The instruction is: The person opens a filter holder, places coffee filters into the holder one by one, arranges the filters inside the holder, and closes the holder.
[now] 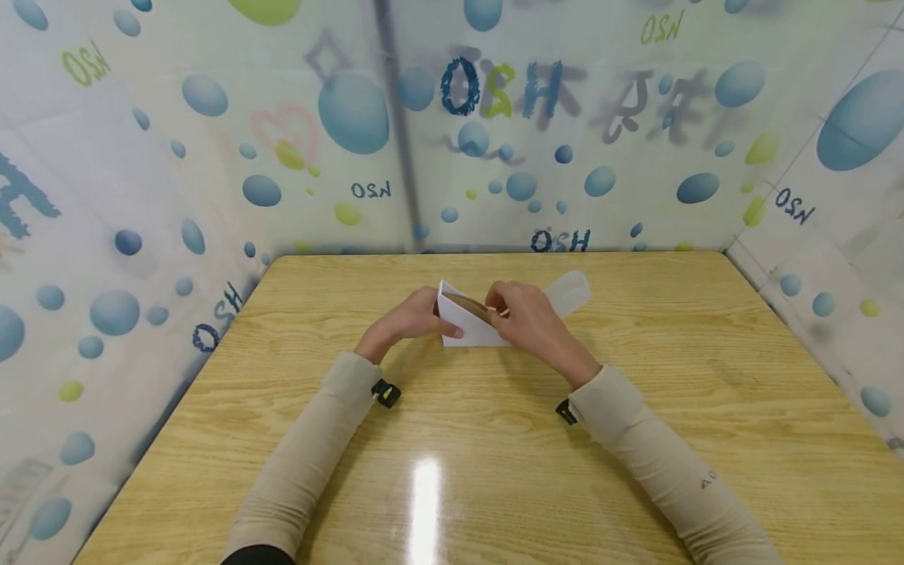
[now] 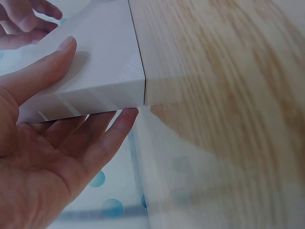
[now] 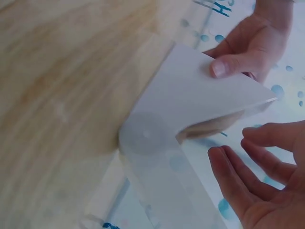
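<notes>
A white case [image 1: 472, 328] with a slanted open top stands on the table, and something brown [image 1: 466, 303] shows inside its opening. My left hand [image 1: 417, 314] grips the case's left end. In the left wrist view the thumb lies on one broad face of the case [image 2: 107, 52], the fingers behind its end. A translucent cover [image 3: 174, 183] sticks out at an angle from the case's other end, beside a round pivot-like disc [image 3: 146, 134]. Close to the opening is my right hand [image 1: 530, 318]; in the right wrist view its bent fingers are apart, with nothing between them.
The wood-grain table [image 1: 452, 431] extends around the case on all sides. Behind it hangs a white printed backdrop [image 1: 452, 157] with blue and green dots, and similar walls flank both sides. A black clip [image 1: 386, 393] sits at the left cuff.
</notes>
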Demonstrator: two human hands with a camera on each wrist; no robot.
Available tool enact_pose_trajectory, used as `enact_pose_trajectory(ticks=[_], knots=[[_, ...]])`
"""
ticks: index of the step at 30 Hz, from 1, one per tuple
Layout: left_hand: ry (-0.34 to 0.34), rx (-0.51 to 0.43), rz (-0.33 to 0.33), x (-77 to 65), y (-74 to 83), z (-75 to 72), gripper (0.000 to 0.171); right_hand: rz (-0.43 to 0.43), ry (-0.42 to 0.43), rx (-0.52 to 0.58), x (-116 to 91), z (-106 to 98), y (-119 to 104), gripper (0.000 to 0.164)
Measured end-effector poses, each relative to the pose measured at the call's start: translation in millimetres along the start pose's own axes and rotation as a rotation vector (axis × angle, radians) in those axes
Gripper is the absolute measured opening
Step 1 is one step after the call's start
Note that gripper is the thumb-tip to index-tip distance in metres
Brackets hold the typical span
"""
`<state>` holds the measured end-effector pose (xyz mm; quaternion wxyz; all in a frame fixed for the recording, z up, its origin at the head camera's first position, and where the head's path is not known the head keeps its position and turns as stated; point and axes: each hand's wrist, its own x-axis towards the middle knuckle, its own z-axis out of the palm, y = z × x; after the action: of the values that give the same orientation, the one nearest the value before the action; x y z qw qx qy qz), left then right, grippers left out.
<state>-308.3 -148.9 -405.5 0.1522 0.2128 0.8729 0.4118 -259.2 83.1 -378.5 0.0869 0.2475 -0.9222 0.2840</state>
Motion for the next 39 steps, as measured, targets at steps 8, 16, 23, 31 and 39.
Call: enact_pose_trajectory(ticks=[8, 16, 23, 31, 39], knots=[[-0.002, 0.003, 0.017, -0.4, -0.8, -0.7, 0.043, -0.016, 0.023, -0.003, -3, -20, 0, 0.017], [-0.012, -0.011, 0.021, 0.5, -1.5, -0.2, 0.044, -0.005, 0.087, -0.003, -7, -45, 6, 0.017], [-0.003, 0.016, 0.011, 0.2, -0.7, -0.4, 0.045, -0.01, 0.152, 0.042, -9, -67, 15, 0.016], [0.005, 0.033, 0.007, -2.0, 0.3, -0.8, 0.045, 0.071, 0.095, 0.069, -11, -87, 29, 0.028], [0.001, 0.023, 0.014, -2.2, 0.7, -0.4, 0.045, 0.093, -0.017, 0.044, -14, -100, 53, 0.045]])
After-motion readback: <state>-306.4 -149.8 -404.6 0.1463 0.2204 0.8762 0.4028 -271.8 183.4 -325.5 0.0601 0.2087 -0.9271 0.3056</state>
